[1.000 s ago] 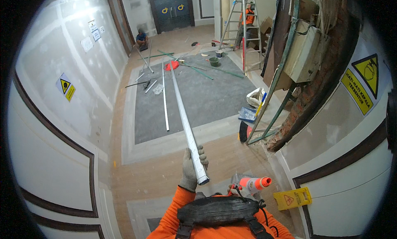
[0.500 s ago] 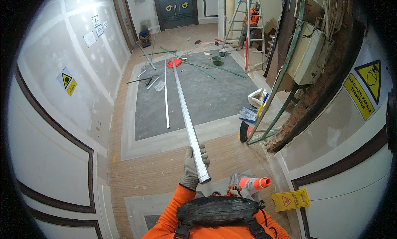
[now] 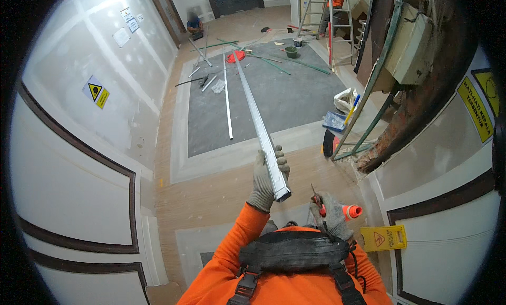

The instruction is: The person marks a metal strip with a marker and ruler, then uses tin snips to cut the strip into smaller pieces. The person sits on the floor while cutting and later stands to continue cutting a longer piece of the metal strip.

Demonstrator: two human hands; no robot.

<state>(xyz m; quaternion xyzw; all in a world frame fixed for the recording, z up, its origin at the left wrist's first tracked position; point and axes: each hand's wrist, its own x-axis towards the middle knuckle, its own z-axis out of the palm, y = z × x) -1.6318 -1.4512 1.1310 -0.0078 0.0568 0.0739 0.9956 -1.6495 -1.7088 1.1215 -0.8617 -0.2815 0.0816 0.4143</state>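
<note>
My left hand (image 3: 262, 186), in a grey knit glove, is closed around a long silvery metal channel (image 3: 259, 127) close to its near end. The channel stretches away from me over the floor, and its far tip lies near a red bundle (image 3: 236, 56). In front of my right side, my gloved right hand (image 3: 333, 219) is closed on a red-handled tool (image 3: 318, 202) with a thin dark tip pointing up and forward. The fingers hide much of this tool, so its exact kind is unclear. Just beyond that hand an orange cone (image 3: 352, 212) partly shows.
Loose metal strips (image 3: 227, 102) and green bars (image 3: 269, 65) lie on the grey floor panel. At right stand a yellow floor sign (image 3: 383, 238), a white sack (image 3: 345, 100) and leaning green framing (image 3: 369, 120). A stepladder (image 3: 328, 20) and two other people are farther back.
My right hand has risen into sight with the red-handled tool. My left hand and the channel's near end sit farther right and higher in view; the whole view has tilted down and leftward.
</note>
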